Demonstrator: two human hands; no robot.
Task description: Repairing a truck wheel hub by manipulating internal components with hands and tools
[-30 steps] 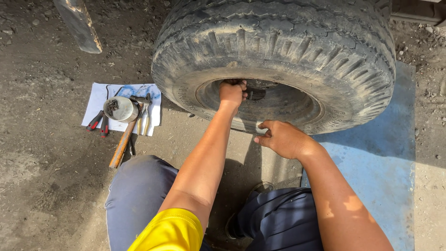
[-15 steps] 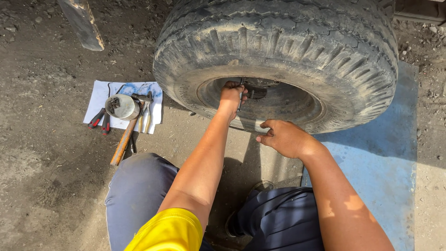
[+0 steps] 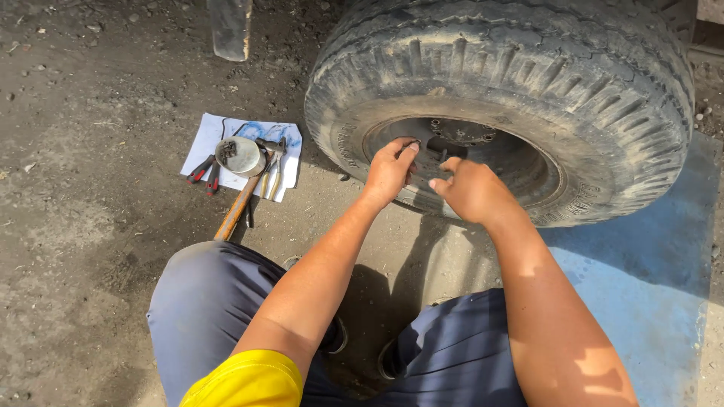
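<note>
A big worn tyre (image 3: 528, 68) lies flat on the ground in front of me, its dark steel rim (image 3: 532, 162) facing up. My left hand (image 3: 388, 172) is at the rim's near edge, fingers pinched on a thin dark metal piece (image 3: 411, 143). My right hand (image 3: 473, 192) is just beside it, back to the camera, fingers curled over the rim edge near a small upright stem (image 3: 443, 157). What its fingers hold is hidden. I am crouching, with my knees below the tyre.
To the left a sheet of paper (image 3: 207, 136) carries a metal bowl (image 3: 241, 156) of small parts, red-handled pliers (image 3: 204, 172) and a wooden-handled hammer (image 3: 237, 207). A blue mat (image 3: 641, 286) lies under the tyre's right side. A metal post (image 3: 228, 26) stands at the top.
My head has moved closer and to the left. My right hand has come up from the tyre's near sidewall to the rim edge, beside my left hand.
</note>
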